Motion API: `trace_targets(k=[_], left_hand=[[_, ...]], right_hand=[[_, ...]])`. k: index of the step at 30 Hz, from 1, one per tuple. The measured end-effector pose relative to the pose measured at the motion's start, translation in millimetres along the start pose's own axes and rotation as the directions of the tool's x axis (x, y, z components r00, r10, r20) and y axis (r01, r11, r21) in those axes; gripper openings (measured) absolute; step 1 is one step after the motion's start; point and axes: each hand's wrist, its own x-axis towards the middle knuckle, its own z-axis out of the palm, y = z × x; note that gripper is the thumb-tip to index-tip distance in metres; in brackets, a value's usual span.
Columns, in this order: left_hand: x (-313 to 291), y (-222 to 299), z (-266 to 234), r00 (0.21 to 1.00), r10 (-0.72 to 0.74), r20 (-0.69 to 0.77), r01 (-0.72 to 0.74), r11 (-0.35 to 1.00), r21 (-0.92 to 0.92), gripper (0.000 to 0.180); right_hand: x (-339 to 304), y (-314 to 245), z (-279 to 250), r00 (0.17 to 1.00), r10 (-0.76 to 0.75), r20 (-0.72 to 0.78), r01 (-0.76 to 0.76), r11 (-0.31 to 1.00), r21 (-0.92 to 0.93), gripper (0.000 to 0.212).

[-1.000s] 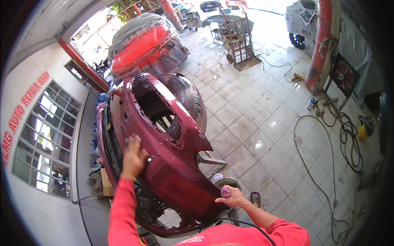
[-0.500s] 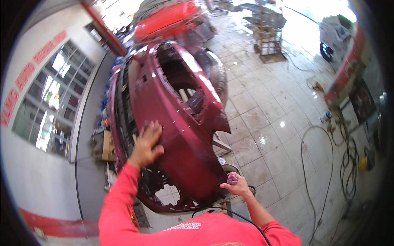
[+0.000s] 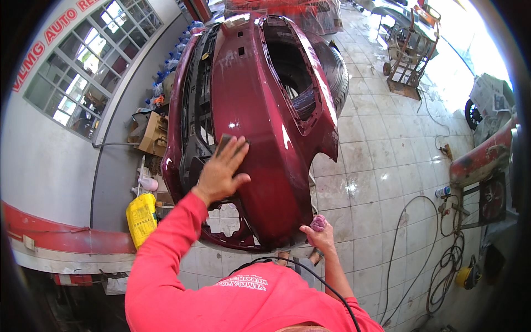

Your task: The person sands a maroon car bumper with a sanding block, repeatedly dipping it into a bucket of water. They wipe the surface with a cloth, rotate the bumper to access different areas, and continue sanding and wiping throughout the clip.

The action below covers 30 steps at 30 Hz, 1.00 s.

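A dark red car bumper cover (image 3: 260, 166) stands in front of me, its glossy painted skin facing up. My left hand (image 3: 221, 172) lies on its left-middle surface with the fingers stretched and the thumb out to the side. A small dark flat piece (image 3: 224, 142), like a sanding pad or folded sandpaper, sits under those fingertips, mostly hidden. Beside the bumper's near right corner, my right hand (image 3: 321, 238) is closed round a crumpled pinkish-purple cloth (image 3: 318, 223). Its thumb points toward the bumper edge; whether it touches cannot be made out.
A tyre (image 3: 332, 77) is tucked behind the bumper's right side. Left lie a cardboard box (image 3: 154, 134) and a yellow bag (image 3: 141, 218) by the wall. A hand truck (image 3: 409, 61), coiled hose (image 3: 451, 260) and red tank (image 3: 481, 160) stand right. A black cable crosses my front.
The view has shifted, placing the bumper higher and farther right. Along the bumper, my left hand has slid nearer to me with the dark piece. My right hand still grips the cloth.
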Motion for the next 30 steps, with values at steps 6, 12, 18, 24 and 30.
trace_targets(k=[6, 12, 18, 24, 30], left_hand=[[140.6, -141.9, 0.3, 0.942, -0.254, -0.220, 0.273, 0.960, 0.059, 0.082], [180.7, -136.6, 40.8, 0.925, -0.295, -0.241, 0.334, 0.931, 0.145, 0.094], [158.5, -135.6, 38.6, 0.911, -0.323, -0.255, 0.369, 0.916, 0.158, 0.089], [87.6, -33.2, 39.8, 0.910, -0.284, -0.301, 0.333, 0.935, 0.124, 0.081], [18.5, 102.0, 88.6, 0.848, -0.363, -0.386, 0.465, 0.860, 0.213, 0.079]], right_hand=[[-3.1, -9.2, 11.1, 1.000, 0.011, 0.014, -0.012, 0.998, 0.065, 0.061], [-21.9, -1.8, -36.1, 0.995, 0.094, -0.031, -0.086, 0.974, 0.207, 0.038], [-73.0, 49.1, -122.6, 0.948, 0.266, -0.176, -0.118, 0.804, 0.582, 0.039], [-150.1, 183.7, -206.3, 0.744, 0.601, -0.291, -0.280, 0.677, 0.681, 0.033], [-273.3, 391.4, -303.6, 0.367, 0.915, 0.169, -0.419, 0.001, 0.908, 0.060]])
